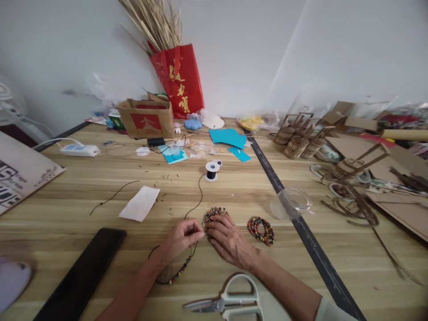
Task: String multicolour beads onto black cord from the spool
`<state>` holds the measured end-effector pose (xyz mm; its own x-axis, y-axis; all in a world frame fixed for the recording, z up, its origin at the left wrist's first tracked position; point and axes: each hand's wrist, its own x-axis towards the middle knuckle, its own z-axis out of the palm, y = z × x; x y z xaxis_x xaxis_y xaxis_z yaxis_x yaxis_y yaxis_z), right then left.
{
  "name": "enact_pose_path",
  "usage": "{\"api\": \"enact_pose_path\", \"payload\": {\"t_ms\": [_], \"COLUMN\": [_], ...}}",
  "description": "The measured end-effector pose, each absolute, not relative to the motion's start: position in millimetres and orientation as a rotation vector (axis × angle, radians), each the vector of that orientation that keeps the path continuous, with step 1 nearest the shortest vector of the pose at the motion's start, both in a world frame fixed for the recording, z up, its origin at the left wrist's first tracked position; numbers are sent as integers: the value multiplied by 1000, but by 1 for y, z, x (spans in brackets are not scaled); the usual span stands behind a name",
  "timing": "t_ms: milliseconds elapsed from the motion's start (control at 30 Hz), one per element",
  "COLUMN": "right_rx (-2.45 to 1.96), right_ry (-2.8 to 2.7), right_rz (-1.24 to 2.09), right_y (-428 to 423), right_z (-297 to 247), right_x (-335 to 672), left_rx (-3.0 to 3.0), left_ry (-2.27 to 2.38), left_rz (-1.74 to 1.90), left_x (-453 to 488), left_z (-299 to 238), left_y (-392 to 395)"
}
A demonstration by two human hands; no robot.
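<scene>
My left hand (pixel 182 240) is closed in a pinch, thumb against forefinger; what lies between the fingertips is too small to make out. Black cord (pixel 201 191) runs from a white spool (pixel 211 171) down behind this hand. Below it a short row of colourful beads (pixel 180 273) sits on the cord. My right hand (pixel 230 240) lies with fingers stretched out over a coil of multicoloured beads (pixel 216 213), covering its near part. Just right of that hand rests a second bead coil (pixel 261 231). Scissors with pale handles (pixel 230 301) lie nearest me.
A black phone-like slab (pixel 85 272) and white paper (pixel 140 203) lie left. A clear plastic jar (pixel 290 203) stands right, before small woven baskets (pixel 297 146). At the back are a cardboard box (pixel 147 119), a red bag (pixel 180 80), blue sheets (pixel 228 137) and a power strip (pixel 78 150).
</scene>
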<state>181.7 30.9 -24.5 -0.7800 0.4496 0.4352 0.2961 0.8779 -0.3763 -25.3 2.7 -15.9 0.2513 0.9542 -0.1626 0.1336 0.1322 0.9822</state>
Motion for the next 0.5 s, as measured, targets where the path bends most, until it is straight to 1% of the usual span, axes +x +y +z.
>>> {"api": "enact_pose_path", "payload": {"t_ms": [500], "right_rx": [-548], "right_ry": [-2391], "right_rz": [438], "right_y": [31], "right_z": [-25], "right_x": [183], "left_rx": [1256], "left_ry": [1149], "left_rz": [854], "left_x": [-24], "left_z": [-14], "left_y": [2]}}
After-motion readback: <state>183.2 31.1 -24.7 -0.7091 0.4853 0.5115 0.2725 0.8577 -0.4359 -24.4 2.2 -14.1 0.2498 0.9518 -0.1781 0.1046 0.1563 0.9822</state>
